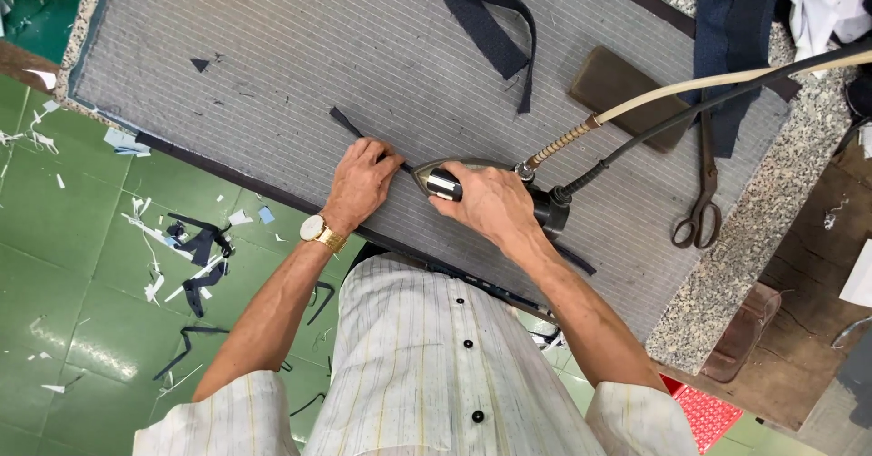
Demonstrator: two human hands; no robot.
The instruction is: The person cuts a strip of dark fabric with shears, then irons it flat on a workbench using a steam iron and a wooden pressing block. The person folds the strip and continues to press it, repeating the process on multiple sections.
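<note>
Right hand [490,203] wraps the steam iron [454,182] handle; left hand [361,182], fingers pressed flat, pins the dark fabric strip [350,125] just ahead of the iron's tip on the padded table [272,56]; keep fingertips clear

A narrow dark navy fabric strip [350,125] lies flat on the grey striped pad, running diagonally. A steam iron [454,182] — metal-soled, black-handled — sits flat on the strip, its pointed tip facing left, hoses trailing off to the right.
</note>
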